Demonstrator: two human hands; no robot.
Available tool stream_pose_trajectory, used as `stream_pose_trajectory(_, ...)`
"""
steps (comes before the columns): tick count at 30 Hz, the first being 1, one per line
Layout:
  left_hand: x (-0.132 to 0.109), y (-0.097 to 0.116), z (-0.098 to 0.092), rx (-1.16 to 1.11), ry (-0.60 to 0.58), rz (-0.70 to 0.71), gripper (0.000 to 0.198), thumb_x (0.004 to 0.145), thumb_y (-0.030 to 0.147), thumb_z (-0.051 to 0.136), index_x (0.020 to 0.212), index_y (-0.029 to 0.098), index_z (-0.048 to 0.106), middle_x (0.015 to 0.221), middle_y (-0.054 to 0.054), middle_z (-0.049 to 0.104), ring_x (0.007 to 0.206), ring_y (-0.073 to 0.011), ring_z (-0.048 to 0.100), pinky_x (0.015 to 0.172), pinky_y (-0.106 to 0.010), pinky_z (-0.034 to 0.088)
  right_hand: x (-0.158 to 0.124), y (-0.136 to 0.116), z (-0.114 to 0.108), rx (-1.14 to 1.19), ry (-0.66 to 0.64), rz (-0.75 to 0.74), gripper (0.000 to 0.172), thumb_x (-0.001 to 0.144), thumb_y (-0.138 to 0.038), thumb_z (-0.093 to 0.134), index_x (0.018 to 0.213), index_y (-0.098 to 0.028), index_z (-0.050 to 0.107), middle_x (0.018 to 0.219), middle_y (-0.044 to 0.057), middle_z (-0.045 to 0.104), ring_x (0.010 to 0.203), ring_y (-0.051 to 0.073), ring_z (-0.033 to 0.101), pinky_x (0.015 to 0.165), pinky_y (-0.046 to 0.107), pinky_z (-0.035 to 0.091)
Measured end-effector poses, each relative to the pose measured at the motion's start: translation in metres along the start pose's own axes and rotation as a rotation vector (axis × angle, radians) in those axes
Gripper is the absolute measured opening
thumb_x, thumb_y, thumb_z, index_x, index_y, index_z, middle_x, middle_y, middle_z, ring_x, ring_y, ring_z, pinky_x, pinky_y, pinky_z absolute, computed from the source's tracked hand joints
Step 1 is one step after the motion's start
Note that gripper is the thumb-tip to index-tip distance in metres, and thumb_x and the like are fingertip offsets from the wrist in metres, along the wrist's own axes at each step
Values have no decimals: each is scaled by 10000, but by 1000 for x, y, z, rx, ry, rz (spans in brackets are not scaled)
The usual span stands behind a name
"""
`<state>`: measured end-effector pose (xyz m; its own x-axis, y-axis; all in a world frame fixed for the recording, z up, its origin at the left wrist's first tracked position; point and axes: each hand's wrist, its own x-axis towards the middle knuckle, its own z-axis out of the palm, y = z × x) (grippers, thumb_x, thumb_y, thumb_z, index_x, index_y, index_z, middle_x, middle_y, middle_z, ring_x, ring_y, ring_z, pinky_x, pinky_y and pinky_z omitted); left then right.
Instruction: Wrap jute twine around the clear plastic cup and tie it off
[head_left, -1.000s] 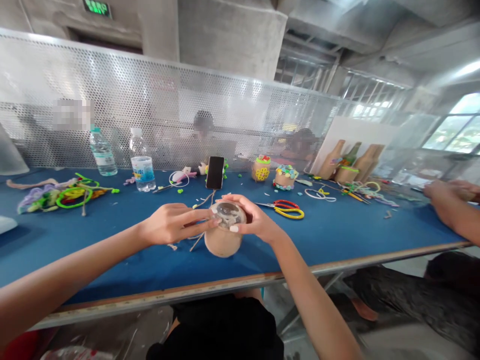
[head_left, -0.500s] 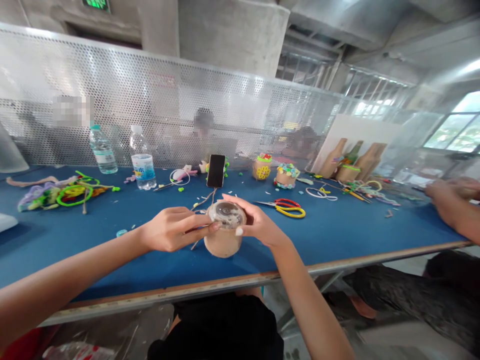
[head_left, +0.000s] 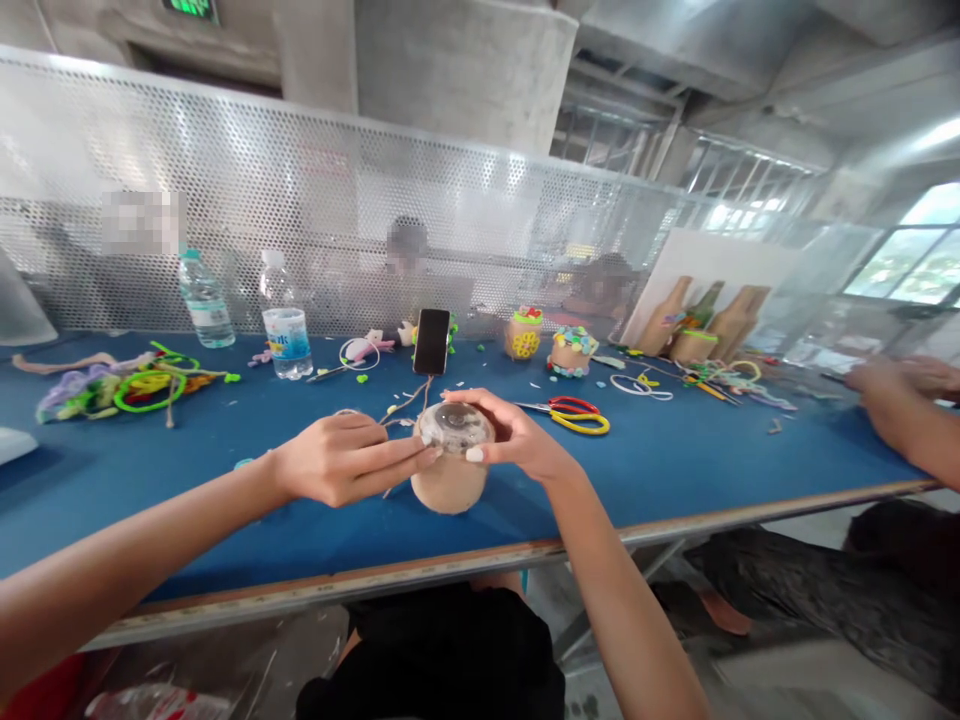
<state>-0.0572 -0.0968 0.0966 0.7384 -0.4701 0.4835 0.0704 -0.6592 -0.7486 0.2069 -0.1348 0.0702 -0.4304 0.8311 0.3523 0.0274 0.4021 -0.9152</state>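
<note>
A glass jar (head_left: pixel 450 484) wrapped in tan twine stands on the blue table in front of me, its bare clear glass end facing up. My right hand (head_left: pixel 516 432) curves round the jar's right and far side, thumb on the near rim. On the left, my left hand (head_left: pixel 349 458) has its fingers pressed together against the jar's upper edge, where the wrapping meets the glass. Whatever lies between those fingertips is hidden. Loose twine (head_left: pixel 409 402) runs from behind the jar towards the upright phone (head_left: pixel 432 342).
Scissors (head_left: pixel 577 415) with red and yellow handles lie right of the jar. Two water bottles (head_left: pixel 286 340), decorated jars (head_left: pixel 523 338) and wrapped bottles (head_left: pixel 667 312) stand along the perforated screen. Pipe cleaners (head_left: pixel 150 385) lie left. Another person's hands (head_left: pixel 900 378) are at far right.
My left fingers have shifted slightly along the jar's upper edge, and the hand is more closed. The jar has tilted or turned slightly; my right hand keeps its hold.
</note>
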Motion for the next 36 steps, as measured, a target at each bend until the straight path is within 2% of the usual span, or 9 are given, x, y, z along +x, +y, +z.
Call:
stream_pose_trajectory(4,-4,0,0,-3,6,-28,271,941,95,432,1126,147,624,970,-40,705,648,-127,646,558,-266,544,2,1,-2,97,-31,-25,776,645,-265,822,1335,-315,471,1328,43,566,1279,236,504,1083,429,391)
stream_pose_trajectory(7,-5,0,0,-22,8,-43,258,944,94,445,1128,140,619,955,-36,701,646,-122,648,561,-262,546,2,1,-6,93,-76,-8,666,653,-331,830,1258,-290,556,1325,48,583,1269,244,520,1071,430,405)
stream_pose_trajectory(9,-4,1,1,-39,2,-56,257,947,89,447,1141,130,610,947,-36,699,635,-119,640,546,-261,536,1,1,-6,69,-87,6,697,625,-446,842,1246,-269,583,1333,70,579,1266,276,523,1057,448,417)
stream_pose_trajectory(13,-2,4,1,-91,-16,-111,255,957,84,445,1164,122,589,933,-36,699,625,-112,628,534,-250,517,-5,0,10,-133,103,-88,909,528,-783,712,1248,-239,606,1302,116,561,1264,345,497,1062,504,394)
stream_pose_trajectory(16,-3,5,2,-114,-17,-124,249,970,98,431,1167,120,582,940,-42,701,641,-118,632,546,-254,518,-10,-5,30,-380,330,-77,755,649,-651,741,1268,-249,577,1218,110,568,1201,310,529,1058,501,392)
stream_pose_trajectory(18,-4,4,1,-107,-19,-115,253,967,95,434,1173,118,579,952,-44,702,637,-124,631,542,-264,513,-12,-9,38,-365,365,-49,716,701,-502,767,1321,-263,503,1231,100,552,1167,279,555,1026,469,430)
stream_pose_trajectory(22,-5,2,-1,-91,-51,-108,287,971,93,410,1205,130,573,975,-38,703,609,-122,624,522,-271,497,-12,-12,32,-172,256,-14,742,673,-364,810,1311,-266,445,1248,82,562,1162,257,571,1020,444,435)
stream_pose_trajectory(27,-4,2,-2,-85,-17,-122,282,965,96,428,1195,149,581,934,-22,689,617,-124,628,526,-269,491,-8,-7,14,29,76,4,554,652,-323,826,1123,-242,547,1203,64,607,1087,231,605,962,402,462)
stream_pose_trajectory(36,-5,2,-5,-64,-12,-89,269,940,102,500,1189,148,591,897,-11,667,644,-133,638,549,-275,516,-3,-7,6,82,-81,12,582,691,-361,804,1203,-238,557,1309,83,577,1176,243,570,982,394,451)
